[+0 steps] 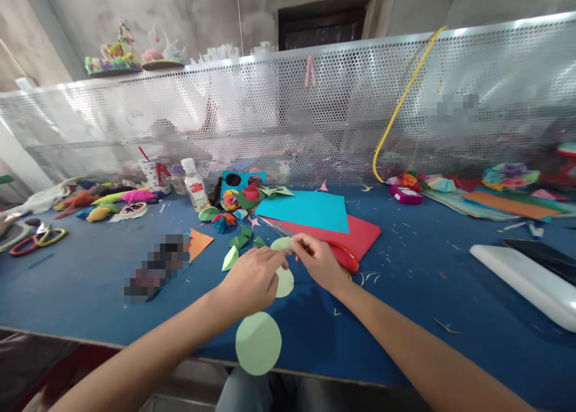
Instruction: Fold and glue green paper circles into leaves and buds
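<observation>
A light green paper piece [281, 244], apparently a folded circle, is pinched in the fingers of my right hand [317, 261]. My left hand [252, 279] is closed at the same piece's lower edge, its fingertips partly hidden. Below the left fingers lies a light green paper circle [285, 282], half covered by the hand. Another flat green circle [258, 343] rests at the table's front edge. Scissors with orange-red handles [351, 257] lie behind my right hand. A small folded light green piece [230, 258] sits left of my hands.
Blue and red paper sheets [310, 211] lie beyond my hands. Left are a white bottle [194, 185], red-and-yellow scissors [39, 238] and an orange paper piece [199, 244]. A white object [524, 283] lies right. A perforated metal screen [333, 118] borders the table's back.
</observation>
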The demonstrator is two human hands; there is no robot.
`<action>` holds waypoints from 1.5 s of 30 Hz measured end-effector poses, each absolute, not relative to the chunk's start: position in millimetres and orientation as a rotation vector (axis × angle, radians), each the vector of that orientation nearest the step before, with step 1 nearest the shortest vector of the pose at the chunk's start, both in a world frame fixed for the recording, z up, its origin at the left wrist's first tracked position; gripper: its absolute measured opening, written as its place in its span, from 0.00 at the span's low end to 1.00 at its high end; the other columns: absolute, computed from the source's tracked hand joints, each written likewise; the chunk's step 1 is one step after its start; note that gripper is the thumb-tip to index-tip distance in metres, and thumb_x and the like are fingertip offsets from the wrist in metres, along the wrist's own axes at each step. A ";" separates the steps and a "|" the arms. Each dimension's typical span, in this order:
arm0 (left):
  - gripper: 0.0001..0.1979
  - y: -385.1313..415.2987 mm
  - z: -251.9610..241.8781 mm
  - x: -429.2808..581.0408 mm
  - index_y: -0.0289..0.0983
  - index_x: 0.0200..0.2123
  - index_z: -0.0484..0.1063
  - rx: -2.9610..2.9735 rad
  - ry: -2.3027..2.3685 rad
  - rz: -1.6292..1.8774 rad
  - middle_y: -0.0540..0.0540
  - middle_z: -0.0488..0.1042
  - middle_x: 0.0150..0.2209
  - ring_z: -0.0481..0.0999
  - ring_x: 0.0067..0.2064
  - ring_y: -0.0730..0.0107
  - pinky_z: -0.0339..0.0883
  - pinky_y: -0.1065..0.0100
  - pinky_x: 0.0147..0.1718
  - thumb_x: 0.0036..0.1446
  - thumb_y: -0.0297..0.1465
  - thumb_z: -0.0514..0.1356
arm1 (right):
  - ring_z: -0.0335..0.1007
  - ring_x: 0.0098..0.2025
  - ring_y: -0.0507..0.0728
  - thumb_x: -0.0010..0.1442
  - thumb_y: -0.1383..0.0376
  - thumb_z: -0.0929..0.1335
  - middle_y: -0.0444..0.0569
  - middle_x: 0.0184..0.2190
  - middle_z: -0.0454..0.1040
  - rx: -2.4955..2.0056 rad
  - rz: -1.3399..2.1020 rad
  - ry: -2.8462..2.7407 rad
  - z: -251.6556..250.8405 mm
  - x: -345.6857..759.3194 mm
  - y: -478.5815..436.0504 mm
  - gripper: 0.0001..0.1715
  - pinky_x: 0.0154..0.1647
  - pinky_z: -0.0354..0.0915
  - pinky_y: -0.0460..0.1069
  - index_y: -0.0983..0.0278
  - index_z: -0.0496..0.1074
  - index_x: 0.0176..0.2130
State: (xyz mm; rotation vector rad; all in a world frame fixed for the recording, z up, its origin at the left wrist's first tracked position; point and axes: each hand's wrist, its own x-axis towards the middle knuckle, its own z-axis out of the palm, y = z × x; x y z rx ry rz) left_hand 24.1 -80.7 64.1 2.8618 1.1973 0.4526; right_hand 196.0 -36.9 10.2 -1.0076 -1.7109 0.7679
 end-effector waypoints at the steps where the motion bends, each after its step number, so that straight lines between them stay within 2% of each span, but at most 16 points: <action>1: 0.16 -73.9 64.1 28.1 0.35 0.37 0.67 2.872 1.258 0.426 0.42 0.72 0.41 0.69 0.44 0.60 0.62 0.60 0.43 0.46 0.18 0.47 | 0.66 0.27 0.54 0.58 0.56 0.60 0.46 0.27 0.70 -0.996 0.781 -1.713 10.6 195.6 -37.5 0.15 0.28 0.62 0.46 0.64 0.68 0.36; 5: 0.15 -83.9 60.0 26.9 0.36 0.38 0.67 2.836 1.337 0.460 0.43 0.69 0.49 0.68 0.46 0.60 0.62 0.59 0.44 0.49 0.20 0.48 | 0.66 0.25 0.53 0.59 0.56 0.59 0.46 0.26 0.70 -0.986 0.803 -1.715 8.2 194.0 -36.2 0.16 0.26 0.63 0.46 0.64 0.67 0.37; 8: 0.14 -119.1 55.4 15.6 0.39 0.43 0.67 2.768 1.215 0.323 0.44 0.66 0.53 0.68 0.50 0.60 0.62 0.57 0.48 0.55 0.27 0.49 | 0.66 0.25 0.53 0.58 0.56 0.59 0.45 0.24 0.69 -0.985 0.812 -1.719 5.2 193.1 -34.6 0.15 0.26 0.63 0.47 0.63 0.67 0.35; 10: 0.22 -141.3 51.7 7.8 0.41 0.51 0.63 2.732 1.044 0.121 0.43 0.62 0.56 0.64 0.54 0.54 0.59 0.53 0.51 0.52 0.38 0.56 | 0.66 0.25 0.53 0.58 0.56 0.59 0.45 0.24 0.69 -0.983 0.819 -1.714 4.9 193.3 -34.7 0.15 0.26 0.63 0.46 0.63 0.67 0.35; 12: 0.31 -156.2 45.9 0.5 0.42 0.57 0.55 2.701 0.980 -0.039 0.43 0.56 0.58 0.61 0.56 0.54 0.58 0.53 0.53 0.50 0.36 0.59 | 0.65 0.26 0.53 0.58 0.56 0.60 0.45 0.25 0.69 -0.978 0.828 -1.702 5.8 194.0 -35.4 0.15 0.26 0.62 0.46 0.63 0.67 0.36; 14: 0.35 -164.1 37.4 -7.5 0.43 0.59 0.51 2.716 1.053 -0.012 0.43 0.55 0.58 0.61 0.56 0.54 0.58 0.53 0.53 0.48 0.34 0.60 | 0.65 0.26 0.53 0.58 0.56 0.60 0.45 0.25 0.69 -0.970 0.840 -1.690 7.2 194.9 -36.1 0.15 0.26 0.62 0.46 0.63 0.68 0.35; 18: 0.27 -170.9 19.4 -28.8 0.42 0.57 0.55 2.860 1.046 0.215 0.45 0.64 0.54 0.66 0.53 0.64 0.63 0.65 0.51 0.54 0.23 0.52 | 0.64 0.27 0.54 0.58 0.55 0.61 0.46 0.25 0.68 -0.958 0.858 -1.663 8.3 196.5 -35.2 0.15 0.27 0.61 0.46 0.64 0.68 0.34; 21: 0.23 -174.3 14.1 -45.0 0.39 0.54 0.59 2.956 0.983 0.374 0.45 0.68 0.51 0.69 0.51 0.68 0.64 0.71 0.49 0.55 0.21 0.50 | 0.63 0.26 0.53 0.57 0.55 0.61 0.45 0.24 0.67 -0.957 0.871 -1.630 7.0 197.1 -33.2 0.14 0.26 0.60 0.46 0.64 0.67 0.34; 24: 0.21 -170.8 21.7 -55.2 0.39 0.53 0.62 3.024 1.082 0.476 0.45 0.71 0.48 0.72 0.48 0.69 0.65 0.67 0.49 0.56 0.21 0.49 | 0.62 0.26 0.52 0.57 0.56 0.62 0.45 0.24 0.67 -0.955 0.893 -1.594 5.8 196.9 -31.6 0.14 0.25 0.59 0.45 0.64 0.67 0.33; 28: 0.17 -149.2 45.1 -58.7 0.38 0.48 0.66 3.113 1.269 0.866 0.45 0.74 0.45 0.73 0.46 0.67 0.65 0.63 0.49 0.56 0.22 0.51 | 0.62 0.24 0.52 0.55 0.55 0.63 0.44 0.23 0.67 -0.939 0.955 -1.554 7.9 195.5 -31.9 0.14 0.25 0.58 0.45 0.64 0.67 0.31; 31: 0.17 -127.4 52.7 -53.8 0.38 0.48 0.66 3.167 1.277 1.058 0.45 0.73 0.46 0.71 0.48 0.66 0.62 0.63 0.51 0.55 0.22 0.52 | 0.62 0.23 0.51 0.56 0.53 0.62 0.43 0.20 0.66 -0.928 1.000 -1.513 10.8 194.3 -32.2 0.17 0.24 0.59 0.45 0.65 0.67 0.32; 33: 0.16 -114.6 47.5 -45.9 0.38 0.48 0.66 3.162 1.222 0.921 0.44 0.73 0.45 0.71 0.49 0.66 0.61 0.63 0.50 0.57 0.23 0.51 | 0.62 0.23 0.52 0.56 0.53 0.62 0.43 0.19 0.64 -0.927 1.011 -1.483 11.2 193.5 -31.6 0.18 0.24 0.59 0.45 0.65 0.66 0.33; 36: 0.14 -101.4 33.7 -31.1 0.39 0.43 0.70 3.034 1.092 0.506 0.45 0.75 0.42 0.74 0.43 0.68 0.64 0.67 0.46 0.58 0.24 0.48 | 0.62 0.22 0.51 0.56 0.52 0.62 0.44 0.20 0.66 -0.921 1.023 -1.473 7.9 192.7 -29.7 0.18 0.23 0.59 0.45 0.66 0.66 0.33; 38: 0.12 -95.1 31.0 -25.4 0.39 0.41 0.71 2.944 1.050 0.374 0.46 0.75 0.42 0.74 0.42 0.67 0.64 0.67 0.44 0.58 0.28 0.50 | 0.62 0.23 0.51 0.56 0.52 0.62 0.45 0.22 0.68 -0.917 1.028 -1.490 4.0 192.8 -27.8 0.18 0.23 0.59 0.45 0.65 0.67 0.33; 40: 0.11 -87.5 39.3 -25.8 0.41 0.39 0.72 2.844 1.095 0.374 0.47 0.76 0.39 0.74 0.40 0.65 0.64 0.67 0.41 0.56 0.34 0.53 | 0.63 0.24 0.52 0.56 0.52 0.62 0.45 0.23 0.68 -0.922 1.020 -1.509 0.0 193.5 -25.6 0.18 0.24 0.59 0.45 0.65 0.67 0.33; 45: 0.15 -57.9 83.4 -33.1 0.39 0.36 0.73 2.473 1.529 0.697 0.46 0.76 0.35 0.74 0.35 0.65 0.64 0.69 0.32 0.56 0.40 0.50 | 0.64 0.24 0.52 0.56 0.53 0.63 0.45 0.24 0.69 -0.940 1.005 -1.542 -6.7 194.0 -19.7 0.17 0.24 0.60 0.45 0.65 0.67 0.35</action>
